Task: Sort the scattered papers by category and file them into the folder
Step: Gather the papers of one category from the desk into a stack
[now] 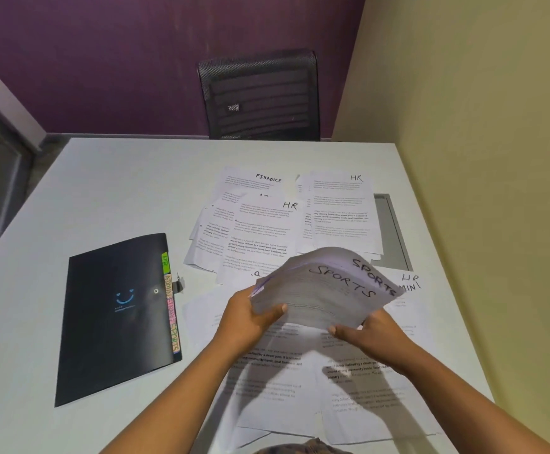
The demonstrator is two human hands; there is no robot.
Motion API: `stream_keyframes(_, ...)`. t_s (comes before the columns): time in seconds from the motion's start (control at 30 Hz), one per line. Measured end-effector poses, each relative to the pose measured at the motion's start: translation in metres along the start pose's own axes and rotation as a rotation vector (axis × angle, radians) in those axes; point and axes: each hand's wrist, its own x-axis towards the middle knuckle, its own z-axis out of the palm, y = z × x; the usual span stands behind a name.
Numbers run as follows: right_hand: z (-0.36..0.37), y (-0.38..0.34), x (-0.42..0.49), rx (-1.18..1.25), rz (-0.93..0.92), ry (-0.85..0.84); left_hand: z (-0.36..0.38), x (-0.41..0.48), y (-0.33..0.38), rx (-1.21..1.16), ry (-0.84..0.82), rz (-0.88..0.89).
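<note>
Left hand (250,317) and right hand (363,335) each pinch the SPORTS sheets (324,290), lifted over scattered papers (267,231) right of the closed black folder (116,317); table (103,178) beneath.

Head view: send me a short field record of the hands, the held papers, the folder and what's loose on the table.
left hand: grips SPORTS sheets at their left edge
right hand: grips the same sheets at the near right corner
SPORTS sheets: small bundle, held above the table, blurred
folder: black, closed, flat on the table, left of the papers
folder tabs: HR, ADMIN, SPORTS legible; one unclear
loose papers: FINANCE sheet, HR sheet, second HR sheet, more beneath the hands
</note>
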Motion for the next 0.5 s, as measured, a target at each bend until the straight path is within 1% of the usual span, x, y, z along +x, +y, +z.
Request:
stream_keyframes(0.07,0.001,0.009,0.004,-0.054,0.016,-0.041,0.001,0.004,-0.007,0.072,-0.037,-0.009)
stream_keyframes(0.13,-0.001,0.012,0.006,-0.036,-0.021,-0.007,0.0,0.012,-0.02,0.127,0.024,-0.064)
stream_keyframes(0.2,-0.003,0.007,0.007,-0.053,-0.082,0.04,-0.001,0.018,-0.027,0.108,0.07,-0.032)
stream_keyframes(0.3,-0.004,0.004,0.016,-0.094,-0.115,0.099,-0.004,0.026,-0.033,0.085,0.03,0.016)
stream_keyframes(0.37,-0.004,0.001,0.024,-0.027,-0.137,0.198,-0.003,0.034,-0.033,0.06,0.015,0.013)
stream_keyframes(0.5,-0.012,-0.003,0.044,0.232,-0.057,0.333,-0.005,0.052,-0.029,-0.077,0.044,-0.011)
